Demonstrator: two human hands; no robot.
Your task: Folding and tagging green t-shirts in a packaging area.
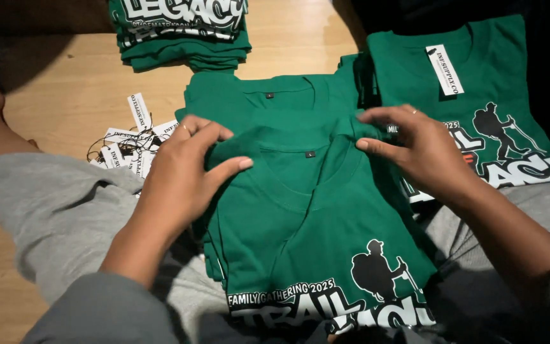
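- We count two hands, a left hand (183, 169) and a right hand (418, 150), both the person's own.
- We see one green T-shirt (316, 236) spread on the lap, with more folded beneath it; how many we cannot tell.
- We count one green T-shirt on the right (498, 95), carrying one white tag (444, 69).
- We see one further green shirt (275, 95) lying behind the lap pile.
- We count one folded stack of green shirts (183, 38) at the top; the number inside it is unclear.
- We see one loose heap of white paper tags (128, 143) with strings, at least five.
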